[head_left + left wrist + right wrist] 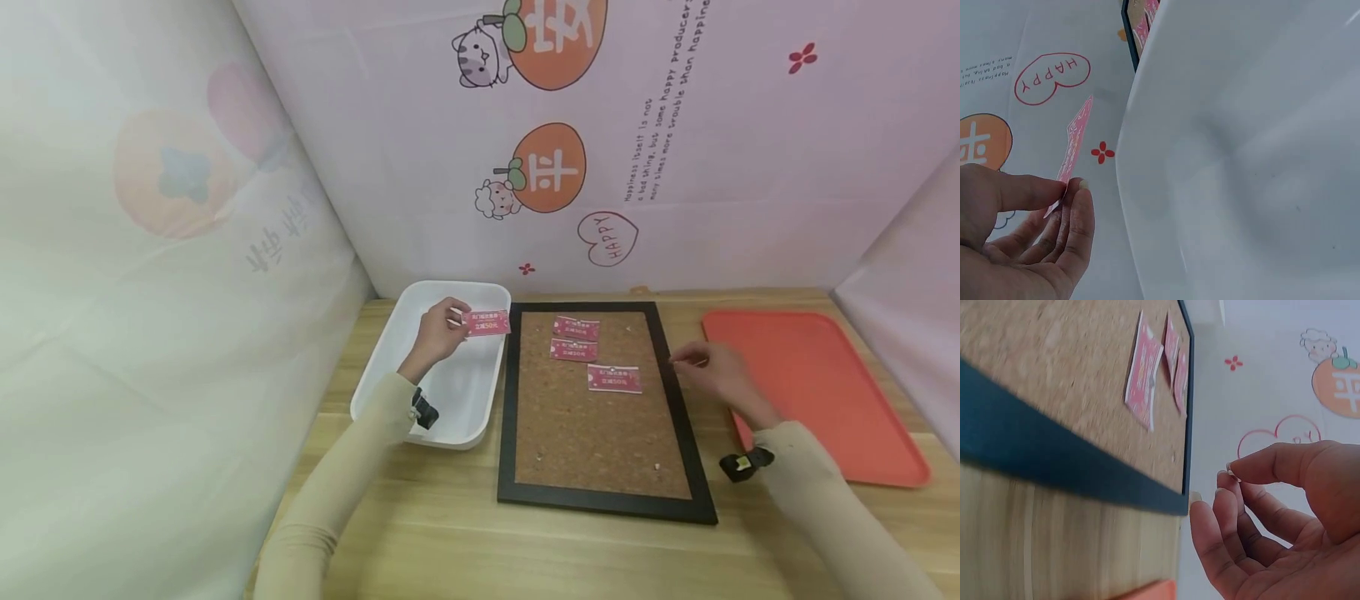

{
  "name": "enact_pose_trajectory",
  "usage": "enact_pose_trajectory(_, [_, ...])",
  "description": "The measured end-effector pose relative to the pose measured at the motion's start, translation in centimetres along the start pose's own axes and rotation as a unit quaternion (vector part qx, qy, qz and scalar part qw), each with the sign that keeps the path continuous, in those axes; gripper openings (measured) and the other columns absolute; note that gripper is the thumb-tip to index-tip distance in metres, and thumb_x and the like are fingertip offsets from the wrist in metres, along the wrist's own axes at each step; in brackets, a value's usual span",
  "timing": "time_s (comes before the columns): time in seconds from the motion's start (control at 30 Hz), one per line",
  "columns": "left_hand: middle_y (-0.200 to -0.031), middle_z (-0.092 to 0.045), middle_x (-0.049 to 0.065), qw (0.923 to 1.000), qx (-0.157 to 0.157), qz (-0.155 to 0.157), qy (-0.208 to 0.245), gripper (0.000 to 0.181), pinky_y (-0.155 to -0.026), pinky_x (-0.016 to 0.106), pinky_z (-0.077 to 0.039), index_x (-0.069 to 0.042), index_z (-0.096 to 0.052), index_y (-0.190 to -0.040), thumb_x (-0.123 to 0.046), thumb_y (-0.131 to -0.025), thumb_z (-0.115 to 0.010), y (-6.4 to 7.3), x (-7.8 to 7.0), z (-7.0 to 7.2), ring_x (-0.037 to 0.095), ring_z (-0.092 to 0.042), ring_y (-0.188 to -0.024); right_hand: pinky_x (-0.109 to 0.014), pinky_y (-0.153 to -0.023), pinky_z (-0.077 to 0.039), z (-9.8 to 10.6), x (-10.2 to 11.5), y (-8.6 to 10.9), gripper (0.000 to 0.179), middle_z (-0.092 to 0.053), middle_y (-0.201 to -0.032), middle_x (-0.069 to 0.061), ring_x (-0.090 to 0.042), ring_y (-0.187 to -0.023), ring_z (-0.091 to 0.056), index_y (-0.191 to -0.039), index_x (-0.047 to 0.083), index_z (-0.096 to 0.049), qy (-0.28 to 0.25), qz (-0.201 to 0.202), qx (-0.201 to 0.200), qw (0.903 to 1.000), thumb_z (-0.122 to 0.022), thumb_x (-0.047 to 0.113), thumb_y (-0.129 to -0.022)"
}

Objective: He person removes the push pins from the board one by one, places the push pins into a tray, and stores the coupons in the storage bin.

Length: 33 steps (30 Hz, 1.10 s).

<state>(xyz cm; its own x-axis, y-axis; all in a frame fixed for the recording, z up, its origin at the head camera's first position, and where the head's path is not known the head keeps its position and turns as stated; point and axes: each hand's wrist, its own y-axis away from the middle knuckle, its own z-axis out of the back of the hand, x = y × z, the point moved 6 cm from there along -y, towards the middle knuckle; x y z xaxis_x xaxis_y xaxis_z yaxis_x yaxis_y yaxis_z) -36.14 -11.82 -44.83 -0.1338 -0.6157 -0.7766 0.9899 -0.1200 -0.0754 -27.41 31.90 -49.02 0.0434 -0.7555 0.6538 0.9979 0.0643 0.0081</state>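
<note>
Above the white bin, my left hand pinches a pink coupon between thumb and fingers; the left wrist view shows it nearly edge-on. Just past the right edge of the corkboard, my right hand holds a small push pin at the tips of thumb and index finger. Its other fingers are bent and hold nothing. On the board's upper half are pinned an upper coupon, another coupon right below it, and a third coupon lower to the right.
A deep white bin stands left of the board, a red tray to its right. Several loose-standing pins, such as a pin, stick in the cork. Printed white cloth encloses the wooden table.
</note>
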Motion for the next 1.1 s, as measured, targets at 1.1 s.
enact_pose_trajectory(1.1, [-0.123,-0.065,0.021,0.9864,0.015,0.147,-0.072,0.036,-0.089,0.038,-0.057,-0.002,-0.061,-0.129,-0.001,-0.093,-0.065,-4.1,8.8,0.4,0.032,-0.064,-0.109,-0.034,-0.064,-0.058,3.5,-9.4,2.3,0.045,-0.064,-0.119,-0.039,-0.024,-0.083,-0.070,-0.131,-0.013,-0.058,-0.009,-0.074,0.016,0.9971,-0.051,0.026,-0.108])
